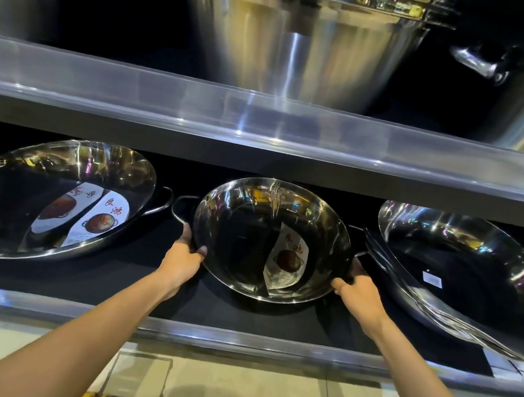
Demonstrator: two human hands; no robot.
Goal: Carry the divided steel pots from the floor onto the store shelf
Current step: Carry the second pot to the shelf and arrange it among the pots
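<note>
**Both hands on the middle pot**

Your fingers are hidden behind the pot [269, 239]; only the thumbs show over its rim. The upper shelf [266, 123] cuts off the big pots above. Both arms reach straight forward. Your left hand [182, 259] and right hand [359, 294] clamp opposite edges of the tilted, divided pot, which sits on the lower shelf [234, 311] between two larger pans
</note>
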